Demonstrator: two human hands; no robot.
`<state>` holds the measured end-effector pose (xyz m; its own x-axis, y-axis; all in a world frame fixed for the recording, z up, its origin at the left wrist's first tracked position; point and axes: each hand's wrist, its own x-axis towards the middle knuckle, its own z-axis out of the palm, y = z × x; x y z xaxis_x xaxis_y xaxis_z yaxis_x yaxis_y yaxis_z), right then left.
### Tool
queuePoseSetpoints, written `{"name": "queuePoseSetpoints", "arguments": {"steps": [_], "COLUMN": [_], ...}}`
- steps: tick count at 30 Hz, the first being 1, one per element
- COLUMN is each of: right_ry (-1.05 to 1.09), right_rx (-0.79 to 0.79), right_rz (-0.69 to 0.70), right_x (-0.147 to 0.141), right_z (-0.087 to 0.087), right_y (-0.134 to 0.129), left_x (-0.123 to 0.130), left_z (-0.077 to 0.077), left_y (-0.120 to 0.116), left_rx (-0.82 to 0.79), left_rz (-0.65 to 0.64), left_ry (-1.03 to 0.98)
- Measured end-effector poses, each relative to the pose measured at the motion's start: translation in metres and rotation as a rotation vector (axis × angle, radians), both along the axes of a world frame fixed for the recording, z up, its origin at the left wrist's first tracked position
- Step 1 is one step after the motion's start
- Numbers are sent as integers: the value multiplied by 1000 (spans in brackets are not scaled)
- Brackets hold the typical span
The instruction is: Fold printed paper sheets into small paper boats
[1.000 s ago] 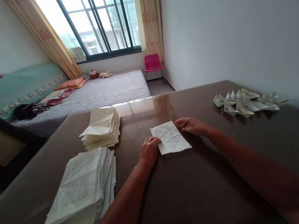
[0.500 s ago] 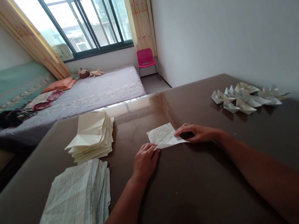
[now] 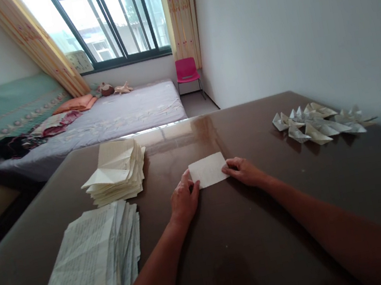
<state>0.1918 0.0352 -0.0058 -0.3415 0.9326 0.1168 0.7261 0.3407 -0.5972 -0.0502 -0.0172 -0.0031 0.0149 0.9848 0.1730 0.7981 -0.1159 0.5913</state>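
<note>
A small sheet of paper (image 3: 209,170), its blank pale side facing up, is held between my two hands over the middle of the table. My left hand (image 3: 184,195) grips its left edge, thumb on top at the lower left corner. Thumb and fingers of my right hand (image 3: 243,170) pinch the right edge. Both hands are closed on the paper, and some fingertips are hidden beneath it.
A stack of cream paper (image 3: 117,167) and a larger stack of printed sheets (image 3: 82,260) lie on the left of the brown table (image 3: 268,246). Several folded paper shapes (image 3: 319,122) sit at the right, near the wall. Beyond are a bed (image 3: 147,103) and a pink chair (image 3: 186,70).
The paper showed a printed face with its near edge lifted; now a plain side is up. My right hand has moved slightly left and pinches the right edge. The view has shifted a little.
</note>
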Motion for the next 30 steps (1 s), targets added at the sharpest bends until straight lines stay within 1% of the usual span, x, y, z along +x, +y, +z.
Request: {"name": "queuePoseSetpoints", "arguments": {"steps": [2, 4, 8, 12, 20, 30], "right_ry": [-30, -46, -130, -186, -219, -247], "right_rx": [36, 64, 116, 126, 128, 131], "right_rz": [-95, -133, -79, -61, -68, -86], "right_x": [-6, -10, -12, -12, -14, -17], "right_z": [0, 0, 2, 3, 5, 6], "right_y": [-2, -5, -8, -8, -8, -9], "left_x": [2, 3, 5, 7, 9, 11], "left_z": [1, 3, 7, 11, 12, 10], "left_y": [1, 1, -2, -3, -1, 1], "left_rx": [8, 41, 74, 68, 58, 53], "left_rz": [19, -7, -92, -87, -82, -70], "left_ry": [-10, 28, 210, 330, 436, 497]}}
